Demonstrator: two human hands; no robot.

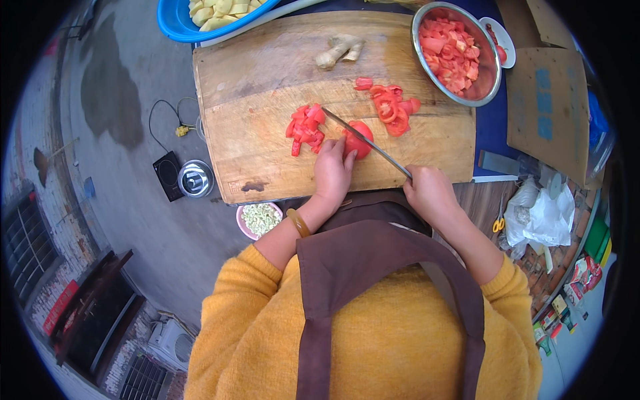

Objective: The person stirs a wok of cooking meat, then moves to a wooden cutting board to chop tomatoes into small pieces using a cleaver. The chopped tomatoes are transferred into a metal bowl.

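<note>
My right hand (pixel 429 187) is closed around the handle of a kitchen knife (pixel 370 142), whose blade reaches up and left over a red tomato (pixel 364 134). The fingers of my left hand (pixel 334 167) press on the tomato's left side. Left of it lies a pile of cut tomato chunks (pixel 304 125); tomato slices (pixel 392 109) lie to the upper right. All rest on a wooden cutting board (pixel 260 165). A piece of ginger root (pixel 340 49) lies near the board's far side.
A metal bowl of diced tomato (pixel 450 55) stands at the upper right, beside a small white dish (pixel 506 42). A blue basin (pixel 175 25) with peeled, cut pieces is at the upper left. Below the board's left corner is a pink bowl (pixel 240 220) of chopped greens. Cardboard (pixel 547 110) stands at right.
</note>
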